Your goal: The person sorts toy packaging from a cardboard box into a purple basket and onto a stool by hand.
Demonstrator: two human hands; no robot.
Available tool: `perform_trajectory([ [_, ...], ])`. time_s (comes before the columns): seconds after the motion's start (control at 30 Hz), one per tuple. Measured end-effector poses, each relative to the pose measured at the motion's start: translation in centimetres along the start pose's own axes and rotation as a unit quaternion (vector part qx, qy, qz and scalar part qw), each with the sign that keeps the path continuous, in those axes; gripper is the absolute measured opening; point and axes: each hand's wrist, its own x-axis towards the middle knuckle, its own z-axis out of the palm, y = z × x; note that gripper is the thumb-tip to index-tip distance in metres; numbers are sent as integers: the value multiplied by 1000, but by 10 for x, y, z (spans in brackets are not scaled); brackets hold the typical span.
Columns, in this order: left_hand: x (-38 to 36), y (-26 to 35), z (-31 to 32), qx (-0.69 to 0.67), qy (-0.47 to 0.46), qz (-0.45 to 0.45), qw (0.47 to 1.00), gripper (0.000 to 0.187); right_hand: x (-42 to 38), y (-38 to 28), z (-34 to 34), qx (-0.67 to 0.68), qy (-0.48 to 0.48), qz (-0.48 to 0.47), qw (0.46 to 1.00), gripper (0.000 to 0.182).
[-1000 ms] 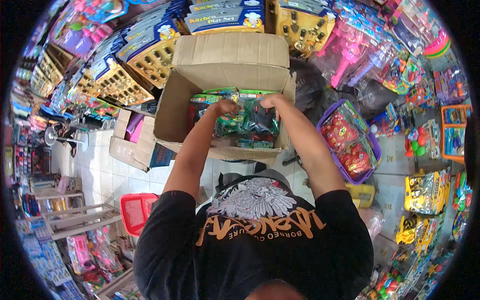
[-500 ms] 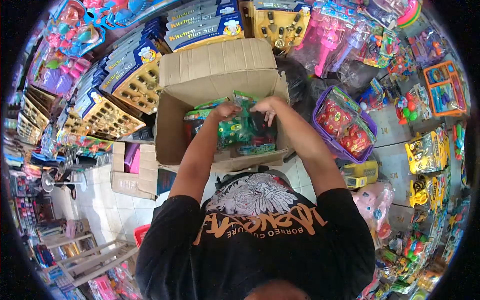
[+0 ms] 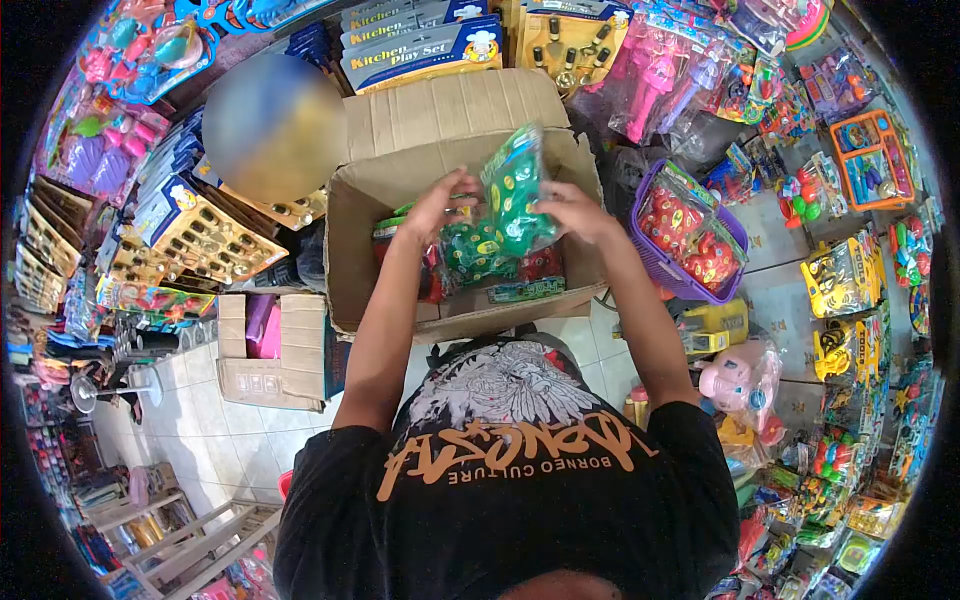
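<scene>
Lifted from the box [image 3: 400,180], both hands [image 3: 505,205] grip a green packet [image 3: 515,185].

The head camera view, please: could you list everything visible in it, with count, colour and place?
green toy packet: one, green, lifted above the box in both hands
cardboard box: one, brown, open, centre, more toy packets inside
smaller carton: one, brown, on the floor left
Kitchen Play Set packs: several, blue and yellow, top
purple basket: one, holding red toys, right
pink toy animal: one, right
yellow toy trucks: several packs, far right
tiled floor: pale, lower left
left hand: on the packet's left edge
right hand: gripping the packet's right side
</scene>
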Motion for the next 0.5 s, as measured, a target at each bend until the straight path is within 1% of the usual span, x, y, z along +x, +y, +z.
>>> perform_trajectory([
  [0.03, -6, -2, -8, 3, 48, 12, 999, 54, -3, -4, -1, 0, 0, 1, 1000, 47],
  [0.07, -11, -4, -16, 14, 73, 1, 997, 58, -4, -7, -1, 71, -24, -40, 996, 47],
  [0.1, -19, -3, -16, 13, 74, -1, 997, 58, -5, -7, -1, 143, -47, -78, 985, 47],
  [0.13, -28, -2, -18, 3, 45, 2, 999, 60, -4, -8, -2, 213, -71, -64, 972, 48],
  [0.17, -37, 1, -19, -9, 15, 5, 1000, 63, -2, -9, 0, 213, -73, -61, 972, 48],
  [0.2, -47, 7, -16, -50, -13, 27, 998, 57, 1, -11, 3, 254, -103, -60, 960, 47],
  [0.23, -51, 8, -17, -53, -11, 25, 998, 57, 4, -12, 6, 294, -133, -57, 945, 47],
  [0.27, -55, 7, -17, -102, -43, 73, 991, 51, 9, -14, 12, 294, -163, -51, 940, 47],
  [0.3, -58, 7, -18, -150, -76, 121, 978, 45, 17, -15, 18, 295, -163, -47, 940, 47],
  [0.33, -61, 9, -20, -181, -50, 129, 974, 37, 25, -17, 24, 266, -151, -44, 951, 47],
  [0.37, -68, 10, -24, -184, -48, 125, 974, 37, 31, -16, 29, 238, -140, -41, 960, 47],
  [0.4, -75, 11, -28, -182, -22, 145, 972, 38, 30, -24, 34, 198, -140, -39, 969, 45],
  [0.43, -82, 12, -33, -179, 3, 166, 970, 38, 35, -23, 33, 198, -141, -36, 969, 45],
  [0.5, -94, 8, -47, -188, 41, 209, 959, 40, 47, -22, 29, 239, -235, -40, 941, 48],
])
